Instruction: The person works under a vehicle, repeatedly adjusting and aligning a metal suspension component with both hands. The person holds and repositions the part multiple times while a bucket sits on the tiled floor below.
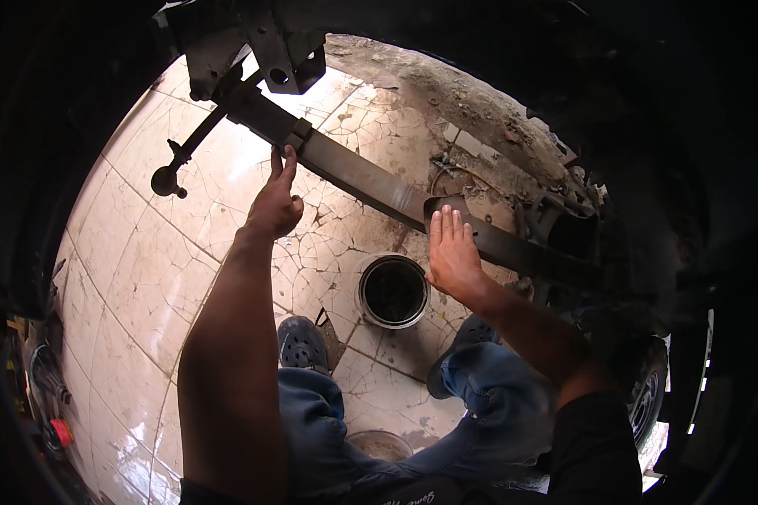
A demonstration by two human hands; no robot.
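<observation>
A long steel leaf spring (366, 178) runs slantwise across the view, from the upper left down to the right. My left hand (276, 202) has two fingers stretched up to its lower edge beside a metal clamp (300, 130); the other fingers are curled, with nothing visible in them. Farther right, my right hand (455, 252) presses straight fingers onto a dark sheet (436, 204), which looks like sandpaper, against the face of the spring. Its thumb is mostly hidden. Left of the sheet, the spring's surface is lighter and smoother than at its dark right end.
A round bucket (394, 291) with dark contents stands on the cracked tile floor (168, 244) between my feet. A rod with a ball end (165, 181) hangs at left below a dark bracket (286, 59). Rubble (446, 93) lies beyond; a wheel (647, 391) is at right.
</observation>
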